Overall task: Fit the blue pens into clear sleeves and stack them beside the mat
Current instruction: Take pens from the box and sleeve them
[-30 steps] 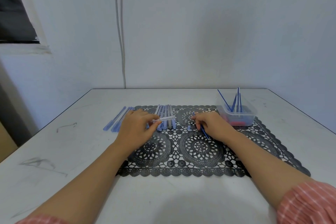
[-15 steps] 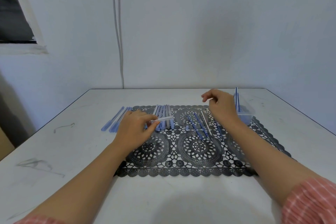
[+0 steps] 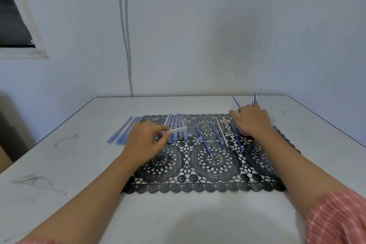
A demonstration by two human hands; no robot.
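Plenty could be knocked here tbh. On the white table, the black lace mat is crowded, and with the right hand held over the upright pens at the far right (whether anything's gripped can't be told), they could easily be tipped. The left hand is pinched on a clear sleeve. The sleeved stack is parked just left of the mat; loose blue pens are laid between both hands, touched by neither.
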